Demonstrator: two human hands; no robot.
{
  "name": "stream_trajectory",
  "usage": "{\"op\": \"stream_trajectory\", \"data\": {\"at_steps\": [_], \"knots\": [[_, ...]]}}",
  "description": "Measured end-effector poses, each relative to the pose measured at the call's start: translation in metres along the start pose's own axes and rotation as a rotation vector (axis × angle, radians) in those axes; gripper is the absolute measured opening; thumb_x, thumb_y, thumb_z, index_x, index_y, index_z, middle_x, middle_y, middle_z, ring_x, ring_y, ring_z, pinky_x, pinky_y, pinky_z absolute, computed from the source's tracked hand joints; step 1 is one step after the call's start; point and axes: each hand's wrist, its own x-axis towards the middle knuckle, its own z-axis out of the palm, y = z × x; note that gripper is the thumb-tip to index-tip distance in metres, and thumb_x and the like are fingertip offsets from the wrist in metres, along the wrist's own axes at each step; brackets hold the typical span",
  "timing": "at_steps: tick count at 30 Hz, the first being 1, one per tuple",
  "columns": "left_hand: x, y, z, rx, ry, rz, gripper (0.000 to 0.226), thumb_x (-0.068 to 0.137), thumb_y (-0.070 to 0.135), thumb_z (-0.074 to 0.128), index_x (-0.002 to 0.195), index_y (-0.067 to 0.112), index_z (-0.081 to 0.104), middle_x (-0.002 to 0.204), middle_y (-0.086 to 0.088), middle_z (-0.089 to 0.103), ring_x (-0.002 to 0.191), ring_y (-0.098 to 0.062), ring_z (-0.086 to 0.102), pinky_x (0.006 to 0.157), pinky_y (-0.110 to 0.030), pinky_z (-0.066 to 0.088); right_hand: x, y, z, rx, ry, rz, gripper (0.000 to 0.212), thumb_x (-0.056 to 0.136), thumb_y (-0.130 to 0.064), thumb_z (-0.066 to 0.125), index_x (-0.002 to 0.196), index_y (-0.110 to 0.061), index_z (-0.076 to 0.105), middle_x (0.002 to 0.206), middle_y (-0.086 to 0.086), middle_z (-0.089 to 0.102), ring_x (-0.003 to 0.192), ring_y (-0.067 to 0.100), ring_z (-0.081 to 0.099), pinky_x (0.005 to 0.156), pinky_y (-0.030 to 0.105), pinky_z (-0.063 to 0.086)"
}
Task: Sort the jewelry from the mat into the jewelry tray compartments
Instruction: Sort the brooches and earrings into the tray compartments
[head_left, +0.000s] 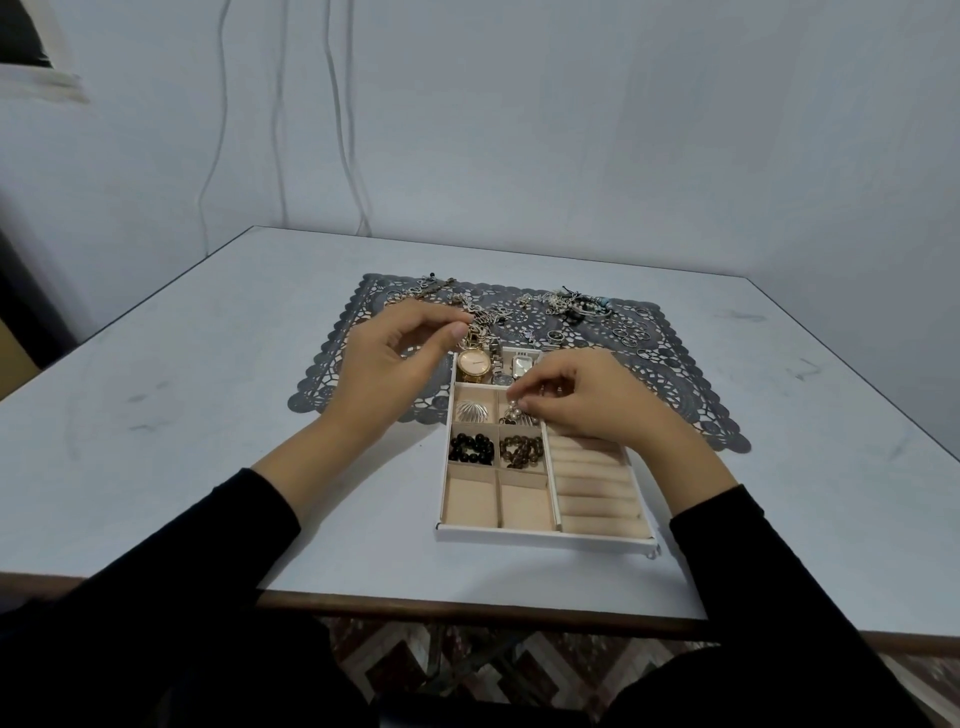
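Between the hands, on the pale surface (208, 415), a white tray (545, 540) with beige lining is set, its far end overlapping the near edge of a dark lace mat (675, 374). The left hand (395, 358) is raised just beyond the tray's far left corner, thumb and forefinger pinched on a tangled chain (477, 326) above a gold watch (474, 362). The right hand (587, 400) is held over the tray, its fingertips pinched on a small pearl piece (514, 411) at the compartment just nearer than a silver watch (521, 364). Beside that compartment, toward the left hand, a ribbed silver shell (471, 411) is seen. Nearer the body, a black bead bracelet (471, 449) and a brown bead bracelet (521, 451) are kept in separate compartments. Under the right wrist, padded ring rolls (597, 493) are lined up. Beyond both hands, loose rings (631, 335) and a heap of silver pieces (576, 306) are scattered on the mat.
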Motion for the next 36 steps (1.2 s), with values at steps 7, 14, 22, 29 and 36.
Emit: {"op": "stream_trajectory", "data": {"at_steps": [7, 14, 22, 29, 36], "knots": [[-0.001, 0.0, 0.001, 0.023, -0.015, 0.021, 0.013, 0.089, 0.013, 0.069, 0.101, 0.016, 0.072, 0.097, 0.0, 0.072, 0.087, -0.012, 0.069, 0.081, -0.023, 0.055, 0.0, 0.002, 0.0, 0.03, -0.005, 0.012, 0.01, 0.083, -0.019, 0.073, 0.09, -0.024, 0.077, 0.074, -0.009, 0.067, 0.059, 0.004, 0.057, 0.057, 0.021, 0.047], [-0.002, 0.001, -0.001, 0.016, -0.023, 0.001, 0.015, 0.088, 0.012, 0.069, 0.103, 0.012, 0.072, 0.096, 0.003, 0.072, 0.086, -0.007, 0.069, 0.08, -0.018, 0.053, -0.009, 0.012, -0.012, 0.333, 0.15, 0.099, 0.01, 0.088, -0.017, 0.067, 0.095, -0.02, 0.073, 0.076, 0.008, 0.071, 0.061, 0.02, 0.063, 0.057, 0.031, 0.054], [-0.003, -0.001, -0.002, 0.011, -0.105, -0.01, 0.014, 0.089, 0.012, 0.069, 0.102, 0.013, 0.073, 0.095, 0.0, 0.073, 0.087, -0.018, 0.07, 0.082, -0.03, 0.057, -0.017, 0.046, -0.02, -0.029, 0.5, 0.184, 0.025, 0.093, -0.018, 0.057, 0.117, -0.017, 0.065, 0.109, -0.001, 0.067, 0.094, 0.008, 0.057, 0.088, 0.023, 0.045], [-0.005, -0.001, 0.0, 0.046, -0.18, -0.013, 0.015, 0.088, 0.01, 0.069, 0.1, 0.017, 0.072, 0.092, 0.004, 0.073, 0.083, -0.011, 0.068, 0.077, -0.019, 0.053, -0.028, 0.072, -0.019, -0.266, 0.337, 0.282, 0.036, 0.096, -0.024, 0.051, 0.128, -0.008, 0.055, 0.123, 0.01, 0.061, 0.113, 0.026, 0.054, 0.086, 0.023, 0.035], [-0.006, -0.002, 0.001, 0.106, -0.297, -0.048, 0.022, 0.086, 0.01, 0.071, 0.091, 0.032, 0.071, 0.086, 0.018, 0.072, 0.084, -0.007, 0.068, 0.078, -0.018, 0.054, -0.025, 0.082, -0.015, -0.307, 0.298, 0.263, 0.027, 0.096, -0.025, 0.05, 0.113, -0.007, 0.061, 0.107, 0.009, 0.065, 0.1, 0.027, 0.057, 0.074, 0.025, 0.033]]}}
